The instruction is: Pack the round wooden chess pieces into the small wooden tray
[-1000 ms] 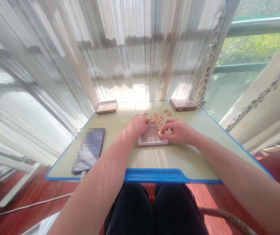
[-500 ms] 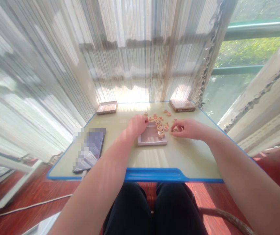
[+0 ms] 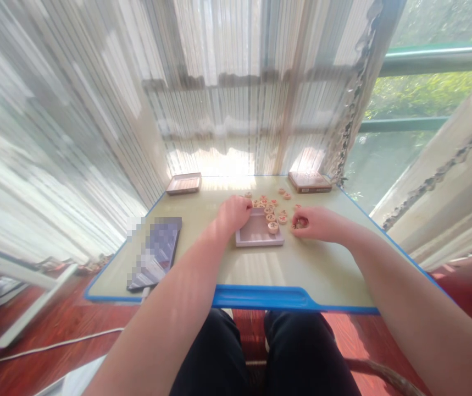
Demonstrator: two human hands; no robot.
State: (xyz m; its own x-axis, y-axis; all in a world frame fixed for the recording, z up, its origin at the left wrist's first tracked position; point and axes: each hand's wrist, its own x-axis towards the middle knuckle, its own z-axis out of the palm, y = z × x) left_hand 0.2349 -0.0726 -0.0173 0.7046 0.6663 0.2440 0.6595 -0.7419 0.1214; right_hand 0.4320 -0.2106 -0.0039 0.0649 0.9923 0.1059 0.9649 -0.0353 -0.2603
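A shallow pale tray (image 3: 256, 237) sits mid-table with a few round wooden game pieces (image 3: 273, 226) along its right side. More round pieces (image 3: 265, 200) lie scattered just beyond it. My left hand (image 3: 233, 212) is curled on the tray's far left corner, gripping its rim. My right hand (image 3: 316, 223) rests on the table right of the tray, fingers closed round a wooden piece (image 3: 300, 223).
The yellow-green table (image 3: 301, 269) has a blue rim. A brown box (image 3: 309, 181) stands at the far right, a shallow lid (image 3: 183, 183) at the far left, a dark flat pack (image 3: 155, 252) near left. Sheer curtains hang behind. My knees show below.
My right hand left the tray's right edge, where a piece now sits, moved right onto the table and closed on another piece. My left hand stayed on the tray.
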